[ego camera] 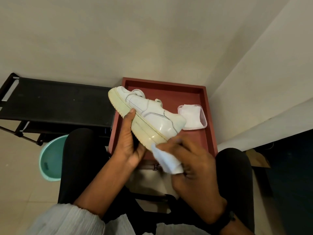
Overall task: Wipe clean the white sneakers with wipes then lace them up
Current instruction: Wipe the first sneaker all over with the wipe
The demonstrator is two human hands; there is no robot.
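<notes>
Wiping is underway: the left hand (130, 141) is gripping the white sneaker (157, 116) by its sole above the red tray (169, 83), while the right hand (191, 158) is clutching a wipe (166, 160) against the midsole, seemingly at the toe. Turning the sneaker is looking like the next need.

sneaker (157, 116): glossy leather | tub (193, 117): clear plastic | tray (208, 116): matt

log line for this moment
step: wiping | left hand: holds sneaker | right hand: grips wipe on sole edge | wipes tub: in red tray
</notes>
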